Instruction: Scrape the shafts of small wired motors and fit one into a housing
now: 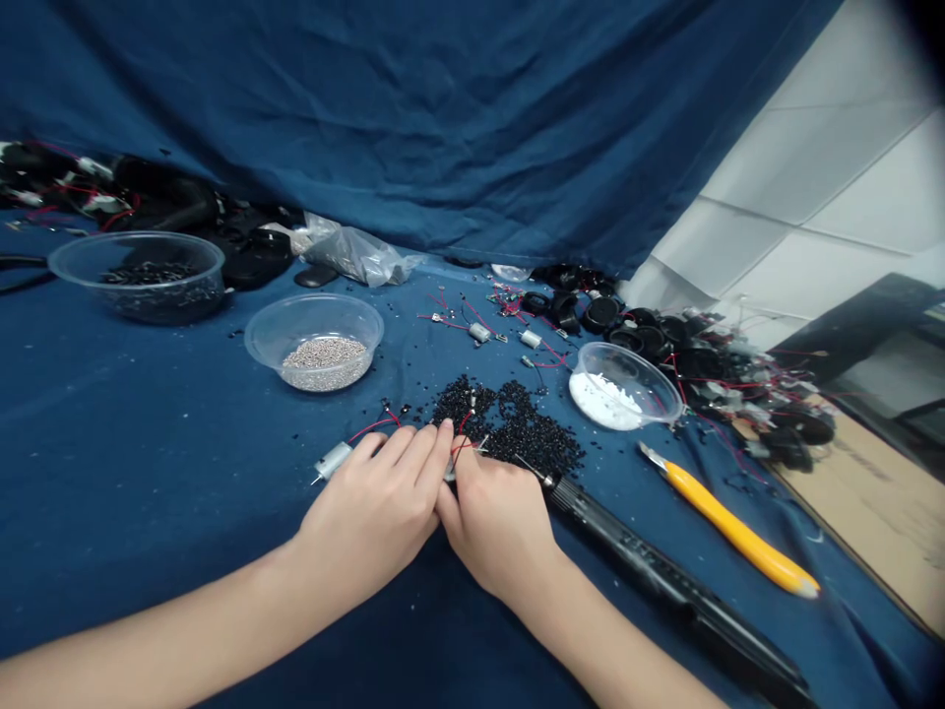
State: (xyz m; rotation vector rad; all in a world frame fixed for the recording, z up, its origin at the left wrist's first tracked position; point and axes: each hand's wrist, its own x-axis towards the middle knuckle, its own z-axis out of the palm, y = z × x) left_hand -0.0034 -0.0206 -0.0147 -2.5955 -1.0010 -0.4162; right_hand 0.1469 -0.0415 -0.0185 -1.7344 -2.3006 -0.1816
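My left hand (pixel 388 492) and my right hand (pixel 502 517) meet at the middle of the blue cloth, fingers closed together. Between them is a small part with red and black wires (pixel 462 443); most of it is hidden by my fingers. A small silver motor (pixel 334 461) lies just left of my left hand, a red wire running from near it. Beyond my fingertips spreads a pile of small black pellet-like pieces (pixel 535 438). A black electric screwdriver (pixel 642 547) lies right of my right hand, its bit pointing toward the pile.
Clear bowls hold silvery bits (pixel 325 362), white pieces (pixel 606 402) and dark pieces (pixel 148 276). A yellow-handled tool (pixel 738 527) lies at right. Loose wired motors (pixel 479 333) sit behind the pile. Heaped black parts (pixel 701 364) stand beside cardboard (pixel 878 502). A blue curtain (pixel 413 118) hangs behind.
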